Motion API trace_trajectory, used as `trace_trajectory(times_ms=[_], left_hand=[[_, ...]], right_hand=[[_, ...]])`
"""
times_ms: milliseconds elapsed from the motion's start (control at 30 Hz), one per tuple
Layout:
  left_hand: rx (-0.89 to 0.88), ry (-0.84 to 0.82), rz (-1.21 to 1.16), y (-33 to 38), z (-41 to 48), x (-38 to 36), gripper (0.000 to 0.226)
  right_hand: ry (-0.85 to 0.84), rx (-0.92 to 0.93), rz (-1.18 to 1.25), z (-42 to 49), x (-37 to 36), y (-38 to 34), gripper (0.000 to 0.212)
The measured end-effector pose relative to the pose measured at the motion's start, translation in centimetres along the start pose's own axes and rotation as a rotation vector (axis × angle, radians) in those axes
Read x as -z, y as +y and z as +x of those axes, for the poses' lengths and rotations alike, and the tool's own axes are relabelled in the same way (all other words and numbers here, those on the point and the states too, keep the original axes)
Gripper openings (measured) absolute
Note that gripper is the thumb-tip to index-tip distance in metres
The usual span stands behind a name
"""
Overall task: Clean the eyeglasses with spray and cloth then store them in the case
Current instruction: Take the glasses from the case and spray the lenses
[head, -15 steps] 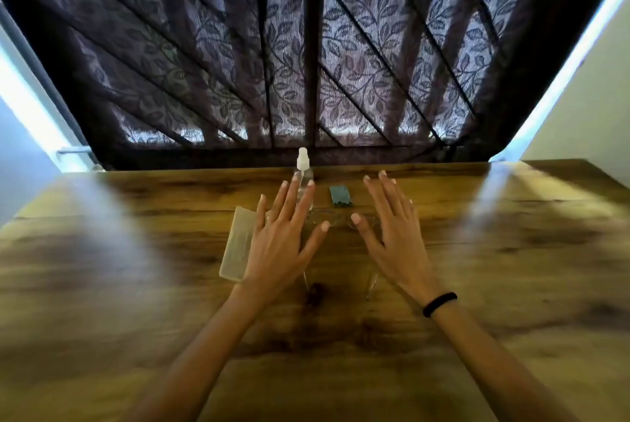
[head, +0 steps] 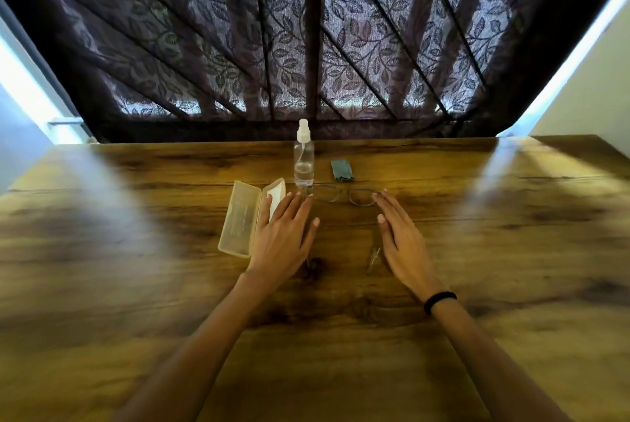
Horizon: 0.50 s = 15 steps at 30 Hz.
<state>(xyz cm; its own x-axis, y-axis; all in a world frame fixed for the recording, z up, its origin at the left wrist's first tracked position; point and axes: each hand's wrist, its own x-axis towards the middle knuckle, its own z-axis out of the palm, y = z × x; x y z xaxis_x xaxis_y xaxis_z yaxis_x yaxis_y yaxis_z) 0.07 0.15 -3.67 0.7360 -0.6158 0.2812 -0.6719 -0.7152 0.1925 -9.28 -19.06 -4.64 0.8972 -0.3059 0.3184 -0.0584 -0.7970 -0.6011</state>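
Thin-framed eyeglasses (head: 344,195) lie on the wooden table (head: 136,285), lenses away from me and temples pointing toward me. My left hand (head: 284,237) hovers flat with straight fingers just left of them, partly over the open translucent case (head: 240,217). On the other side, my right hand (head: 402,241) is held flat with its fingertips near the right lens. A clear spray bottle (head: 303,157) with a white nozzle stands behind the glasses. A small folded grey cloth (head: 342,170) lies to its right. Neither hand holds anything.
A dark leaf-patterned curtain (head: 341,46) hangs behind the table's far edge. A pale wall (head: 586,91) rises at the right. A black band sits on my right wrist (head: 439,300).
Both hands have drawn back toward me and lowered, uncovering the glasses' lenses and the bottle. The case now shows open.
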Motion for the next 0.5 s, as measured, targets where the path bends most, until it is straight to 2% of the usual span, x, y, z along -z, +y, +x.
trace_trajectory(times_ms=[167,300,500], left_hand=[[-0.003,0.033,0.035,0.2,-0.2,-0.5,0.046],[-0.004,0.072,0.011,0.2,0.0,-0.3,0.041],[-0.032,0.037,-0.026,-0.4,0.4,0.3,0.039]], right_hand=[[0.022,-0.008,0.08,0.0,-0.7,0.8,0.039],[0.069,-0.014,0.201,0.3,-0.8,1.2,0.046],[0.087,-0.05,0.359,0.7,-0.7,1.4,0.053]])
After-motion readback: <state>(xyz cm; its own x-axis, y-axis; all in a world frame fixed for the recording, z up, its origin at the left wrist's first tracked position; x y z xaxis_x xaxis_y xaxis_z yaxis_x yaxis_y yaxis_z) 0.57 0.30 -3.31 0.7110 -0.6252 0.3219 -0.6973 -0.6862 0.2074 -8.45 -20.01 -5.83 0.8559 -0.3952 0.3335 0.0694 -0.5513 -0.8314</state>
